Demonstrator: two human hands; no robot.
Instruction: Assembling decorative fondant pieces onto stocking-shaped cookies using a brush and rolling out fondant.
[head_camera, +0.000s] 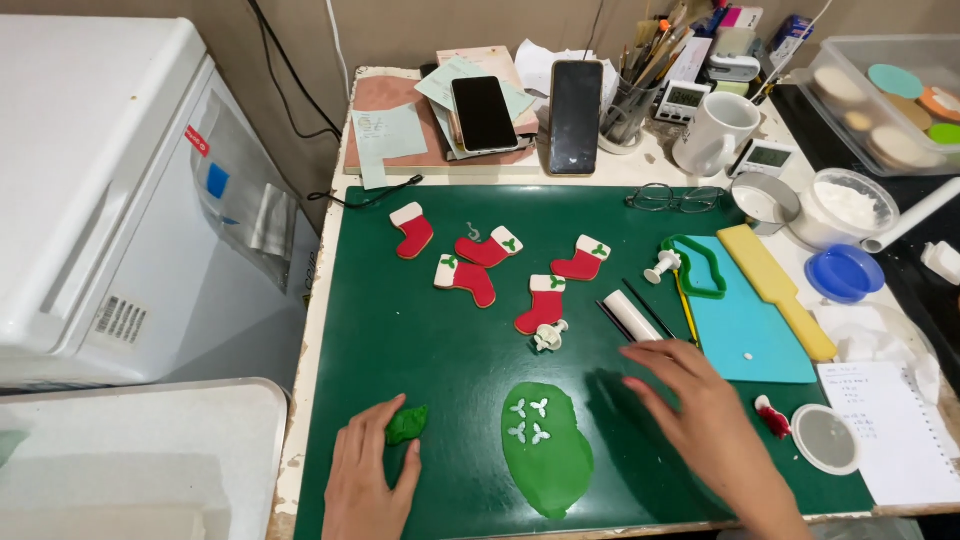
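Head view: a small green fondant lump (407, 424) is pinched under the left hand (365, 480) at seven o'clock on the green mat (400, 330). The right hand (690, 400) lies flat and open, holding nothing, at four o'clock beside the rolled green sheet (546, 445). The thin sheet could be dented by a drifting wrist. At twelve o'clock, stocking cookies (480, 265), a white plunger cutter (549, 336) and a white rolling pin (630, 315) crowd the table.
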